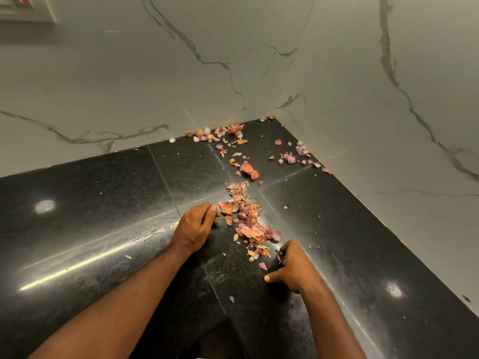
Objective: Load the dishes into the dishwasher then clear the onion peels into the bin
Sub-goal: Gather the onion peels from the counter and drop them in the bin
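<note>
On black countertop, onion peels trail from wall corner toward hands: dry, pink-orange flakes. Left hand fingers curled beside pile, empty; right hand pinches a few peels.

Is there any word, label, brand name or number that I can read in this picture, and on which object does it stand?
None: no readable text anywhere.
Wall fixture at top left: only a small red light shows; any marking is too blurred to read.
Black countertop, marble wall, onion peels: no writing.
</note>
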The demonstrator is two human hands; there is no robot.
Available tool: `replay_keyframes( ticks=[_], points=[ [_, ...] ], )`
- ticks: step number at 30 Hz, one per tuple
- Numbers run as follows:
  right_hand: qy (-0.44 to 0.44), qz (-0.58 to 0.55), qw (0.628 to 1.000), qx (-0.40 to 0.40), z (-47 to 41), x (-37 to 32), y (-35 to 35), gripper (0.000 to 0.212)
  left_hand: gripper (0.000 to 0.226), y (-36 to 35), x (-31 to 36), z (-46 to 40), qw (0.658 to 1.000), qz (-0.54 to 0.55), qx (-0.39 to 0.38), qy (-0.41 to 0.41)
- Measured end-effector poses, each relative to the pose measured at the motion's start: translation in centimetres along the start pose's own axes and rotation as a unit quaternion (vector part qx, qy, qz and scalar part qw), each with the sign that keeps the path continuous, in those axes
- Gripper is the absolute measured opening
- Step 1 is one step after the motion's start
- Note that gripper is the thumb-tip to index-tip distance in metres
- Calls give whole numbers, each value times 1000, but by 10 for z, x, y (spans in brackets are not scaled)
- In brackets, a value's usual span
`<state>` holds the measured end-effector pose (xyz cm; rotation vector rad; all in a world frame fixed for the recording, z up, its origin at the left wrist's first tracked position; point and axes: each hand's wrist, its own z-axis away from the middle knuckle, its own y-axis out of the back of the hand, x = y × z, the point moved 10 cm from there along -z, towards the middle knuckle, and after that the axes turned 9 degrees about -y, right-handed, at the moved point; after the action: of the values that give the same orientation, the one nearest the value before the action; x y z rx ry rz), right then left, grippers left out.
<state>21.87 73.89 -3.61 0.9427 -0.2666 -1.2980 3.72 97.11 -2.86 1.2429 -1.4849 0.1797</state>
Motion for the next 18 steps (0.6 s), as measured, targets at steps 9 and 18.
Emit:
replay_keyframes(
  ticks=[9,18],
  points=[
    [70,-41,995,60,1,-19,-3,29,29,-4,2,2,1000,-7,-2,-5],
    [143,-113,970,163,4,-37,24,48,32,-3,0,1,1000,-15,1,-13]
  ],
)
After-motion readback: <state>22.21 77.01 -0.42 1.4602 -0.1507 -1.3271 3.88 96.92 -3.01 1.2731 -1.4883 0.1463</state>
